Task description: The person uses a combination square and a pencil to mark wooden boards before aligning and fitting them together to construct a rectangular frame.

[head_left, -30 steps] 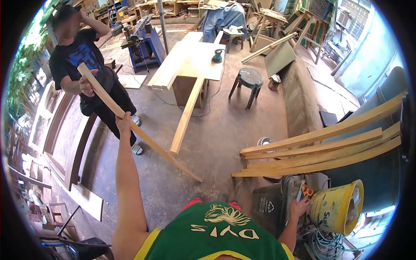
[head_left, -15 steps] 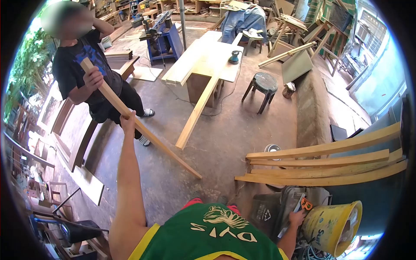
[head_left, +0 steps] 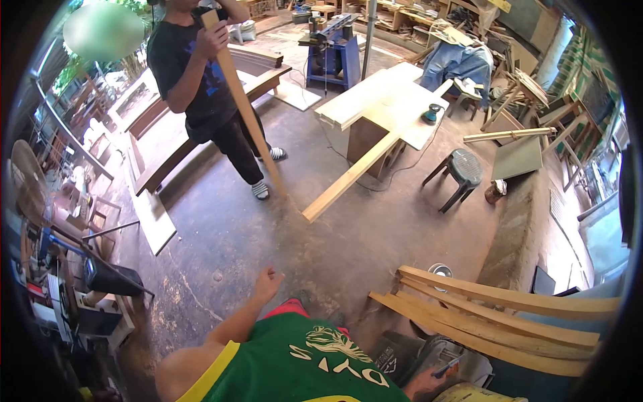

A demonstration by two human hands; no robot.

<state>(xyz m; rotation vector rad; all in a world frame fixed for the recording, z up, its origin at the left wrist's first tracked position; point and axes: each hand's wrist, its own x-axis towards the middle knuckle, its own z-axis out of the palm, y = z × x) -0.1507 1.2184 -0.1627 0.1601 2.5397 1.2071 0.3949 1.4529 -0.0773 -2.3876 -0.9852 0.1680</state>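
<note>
My left hand (head_left: 268, 284) hangs over the floor in front of my body, holding nothing, its fingers loosely bent and apart. Low on the right, my right hand (head_left: 424, 383) is closed on a flat tool (head_left: 447, 367); only a narrow part shows, and its kind is not clear. Nearby are a grey-black container (head_left: 462, 362) and the rim of a yellow bucket (head_left: 479, 394). Ahead of me, another person (head_left: 181, 67) grips a long wooden plank (head_left: 242, 97) near its top. The plank stands tilted, its lower end at the floor, apart from my hands.
Several wooden beams (head_left: 495, 301) jut in from the right. A board-topped table (head_left: 375, 100) carries a sander (head_left: 432, 114) and a long strip (head_left: 351, 175) overhanging towards me. A dark stool (head_left: 462, 167) stands right of it. A brown wooden frame (head_left: 201, 114) lies behind the person.
My left hand has let go of the plank and drawn back towards my body. The other person now holds the plank more upright. My view has turned left; my right hand still holds the tool.
</note>
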